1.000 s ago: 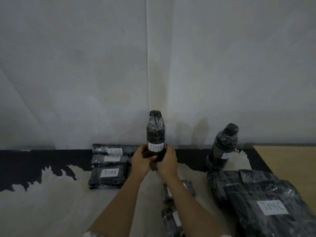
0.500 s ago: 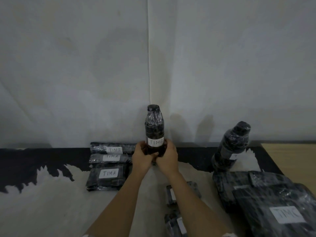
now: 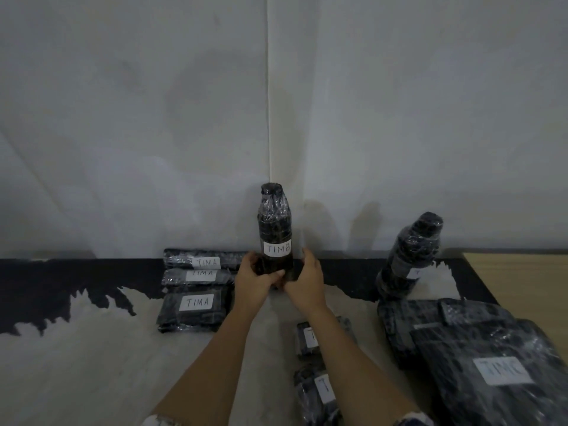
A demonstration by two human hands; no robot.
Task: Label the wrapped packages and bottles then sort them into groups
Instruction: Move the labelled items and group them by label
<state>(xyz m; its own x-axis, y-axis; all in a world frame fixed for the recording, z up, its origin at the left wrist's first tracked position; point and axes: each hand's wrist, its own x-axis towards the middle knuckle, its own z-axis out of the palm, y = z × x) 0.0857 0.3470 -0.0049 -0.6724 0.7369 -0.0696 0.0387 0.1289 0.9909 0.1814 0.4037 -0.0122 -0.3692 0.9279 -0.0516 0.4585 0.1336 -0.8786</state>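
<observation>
Black stretch film, glossy and crinkled, wraps every item on the pale worktop (image 3: 76, 364).

1. TIMB bottle (image 3: 274, 222): upright at the back of the worktop, close to the grey wall (image 3: 123, 118) and in line with its vertical seam. A white label (image 3: 277, 248) on its front is hand-lettered "TIMB". The left hand (image 3: 255, 279) and right hand (image 3: 307, 278) both grasp its lower body, one on each side, with fingers curled round it. The base is hidden behind the hands.

2. Three flat packages, each with a white label reading "TIMA", lie just left of the bottle in a row running from the wall towards the camera: rear TIMA package (image 3: 203, 260), middle TIMA package (image 3: 198, 276) and front TIMA package (image 3: 195, 309).

3. Second bottle (image 3: 408, 256): stands to the right, well apart from the first, and appears to lean in this wide view. Its white label is only partly visible and the lettering cannot be read.

4. Two small packages beside the right forearm: upper small package (image 3: 310, 336) and lower small package (image 3: 316, 395). Each label shows a "T"; the rest cannot be seen.

5. TIMC package (image 3: 498, 376): large and flat, at the near right, labelled "TIMC". It overlaps another large package (image 3: 430, 324) behind it.

6. Wooden surface (image 3: 522, 278): bare and light brown, at the far right.
</observation>
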